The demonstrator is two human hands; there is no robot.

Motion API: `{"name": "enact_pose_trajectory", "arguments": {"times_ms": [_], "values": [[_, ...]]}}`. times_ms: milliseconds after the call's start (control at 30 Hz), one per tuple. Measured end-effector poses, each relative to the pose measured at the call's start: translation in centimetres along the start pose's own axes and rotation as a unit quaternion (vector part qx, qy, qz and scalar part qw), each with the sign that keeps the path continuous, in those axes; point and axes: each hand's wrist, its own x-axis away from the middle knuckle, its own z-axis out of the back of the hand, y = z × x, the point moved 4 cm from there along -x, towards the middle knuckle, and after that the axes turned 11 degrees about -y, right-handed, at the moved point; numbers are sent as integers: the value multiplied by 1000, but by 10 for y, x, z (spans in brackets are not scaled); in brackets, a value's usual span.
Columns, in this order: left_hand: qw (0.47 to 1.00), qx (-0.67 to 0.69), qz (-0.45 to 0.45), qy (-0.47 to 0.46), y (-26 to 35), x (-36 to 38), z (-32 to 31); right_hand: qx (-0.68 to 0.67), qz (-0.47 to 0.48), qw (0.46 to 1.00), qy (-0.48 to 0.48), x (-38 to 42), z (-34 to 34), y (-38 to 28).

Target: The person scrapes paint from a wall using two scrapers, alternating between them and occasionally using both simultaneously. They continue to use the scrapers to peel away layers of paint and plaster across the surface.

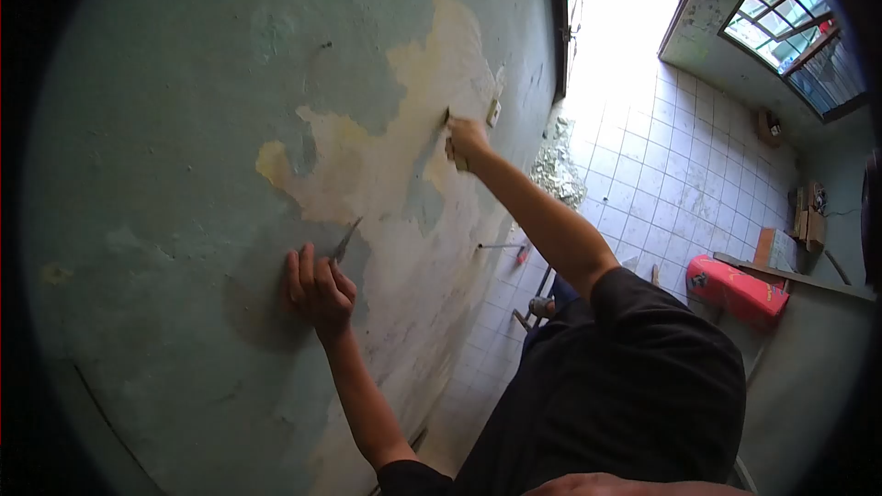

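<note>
- A green-painted wall [184,83] fills the left of the view, its coat stripped away in a wide, ragged patch [404,174] of cream and yellow plaster that runs from the upper middle down toward the floor.
- Islands of green paint remain inside the bare patch; its edges are uneven and flaking.
- The left hand [317,289] is closed round a thin scraper [346,241], whose blade angles up onto the wall at the patch's lower left edge.
- The right hand [467,142], clenched, presses against the wall at the patch's upper right; a small tool tip shows above the fist, but what it grips cannot be told.
- The person wears a dark top [625,386], both arms stretched to the wall.
- Beyond, a white tiled floor [680,165] carries a heap of debris [556,170] by the wall.
- A red case [735,289] lies well apart on the tiles, near some boxes [808,220].
- A paned window [795,23] shows at upper right.
</note>
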Motion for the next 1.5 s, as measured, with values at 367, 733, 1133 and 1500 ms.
{"name": "enact_pose_trajectory", "arguments": {"times_ms": [367, 733, 1133, 1500], "values": [[1000, 1, 3, -5, -2, -3, -2, -37, -60, 997, -42, 27, -5, 23], [1000, 13, 1, -9, 0, 2, 2, -43, -59, 997, 3, -2, 13, 33], [1000, 18, -6, -2, 0, 3, -1, -32, -35, 998, -44, 22, -9, 19], [1000, 6, 6, -7, -1, 0, 1, -35, -2, 998, 51, -15, 5, -5]]}}
